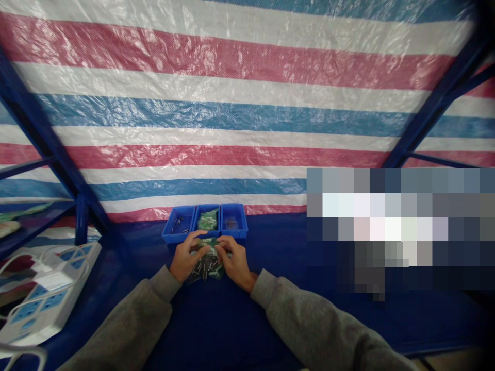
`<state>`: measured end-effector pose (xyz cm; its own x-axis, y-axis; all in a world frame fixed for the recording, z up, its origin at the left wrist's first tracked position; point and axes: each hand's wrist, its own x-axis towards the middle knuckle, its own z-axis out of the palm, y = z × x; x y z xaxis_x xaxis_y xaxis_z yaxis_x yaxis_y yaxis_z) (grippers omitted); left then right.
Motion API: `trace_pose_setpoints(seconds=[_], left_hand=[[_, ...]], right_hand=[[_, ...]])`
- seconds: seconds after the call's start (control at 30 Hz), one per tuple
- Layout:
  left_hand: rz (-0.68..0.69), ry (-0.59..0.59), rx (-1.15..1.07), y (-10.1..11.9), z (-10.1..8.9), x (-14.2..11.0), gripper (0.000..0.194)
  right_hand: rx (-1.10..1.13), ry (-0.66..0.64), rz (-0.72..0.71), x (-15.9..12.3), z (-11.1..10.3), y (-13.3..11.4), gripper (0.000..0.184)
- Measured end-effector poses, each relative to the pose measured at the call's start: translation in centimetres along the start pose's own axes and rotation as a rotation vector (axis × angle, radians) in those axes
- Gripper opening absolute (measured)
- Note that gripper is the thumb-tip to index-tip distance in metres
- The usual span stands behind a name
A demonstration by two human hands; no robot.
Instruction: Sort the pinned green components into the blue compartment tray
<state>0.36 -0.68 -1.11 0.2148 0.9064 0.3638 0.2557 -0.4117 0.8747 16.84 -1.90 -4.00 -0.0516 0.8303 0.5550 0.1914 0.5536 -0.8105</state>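
Note:
A clear plastic bag (209,266) with green markings lies at the front of the blue bins, filled with slim dark and silvery metal pieces. My left hand (187,257) pinches its upper left edge between thumb and fingers. On the other side, my right hand (235,259) grips the upper right edge the same way. Both thumbs nearly meet at the top of the bag. Whether its mouth is unsealed, I cannot tell. Just beyond stand the left bin (167,233) with a few thin metal pieces, the middle bin (209,207) holding green-printed plastic bags, and the right bin (240,219) with small brownish parts.
A white power strip (73,288) with blue sockets and white cables stands at the left. Blue metal posts (58,144) frame both sides. Striped plastic sheeting (232,123) hangs behind the dark blue table (216,330). The right side is blurred into blocks.

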Motion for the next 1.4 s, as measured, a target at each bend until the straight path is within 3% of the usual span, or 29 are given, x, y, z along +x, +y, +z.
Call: trace_pose_setpoints(seconds=[0.1, 0.23, 0.33, 0.43, 0.57, 0.7, 1.0, 1.4], left_hand=[[-0.052, 0.003, -0.089, 0.0, 0.1, 0.1, 0.041], [-0.086, 0.045, -0.185, -0.6, 0.2, 0.2, 0.037], [-0.089, 0.040, -0.194, -0.8, 0.2, 0.1, 0.035], [-0.027, 0.017, -0.095, -0.7, -0.1, 0.0, 0.026], [0.194, -0.081, 0.133, -0.2, -0.6, 0.0, 0.029], [0.346, 0.020, 0.336, -0.3, -0.8, 0.2, 0.023], [0.268, 0.026, 0.364, -0.6, -0.5, 0.1, 0.017], [0.337, 0.009, 0.418, -0.3, -0.6, -0.1, 0.022]], right_hand=[[0.036, -0.017, 0.005, 0.0, -0.2, 0.0, 0.023], [-0.034, -0.075, -0.157, 0.2, -0.5, -0.2, 0.025], [-0.052, -0.082, -0.200, 0.3, -0.5, -0.2, 0.023], [-0.083, -0.039, -0.164, 0.3, -0.4, -0.2, 0.018], [-0.103, 0.020, -0.119, 0.4, -0.5, -0.4, 0.013], [-0.113, 0.038, -0.107, 0.4, -0.6, -0.6, 0.011], [-0.113, -0.007, -0.130, 0.4, -0.6, -0.7, 0.013], [-0.148, -0.059, -0.133, 0.4, -0.5, -0.5, 0.015]])
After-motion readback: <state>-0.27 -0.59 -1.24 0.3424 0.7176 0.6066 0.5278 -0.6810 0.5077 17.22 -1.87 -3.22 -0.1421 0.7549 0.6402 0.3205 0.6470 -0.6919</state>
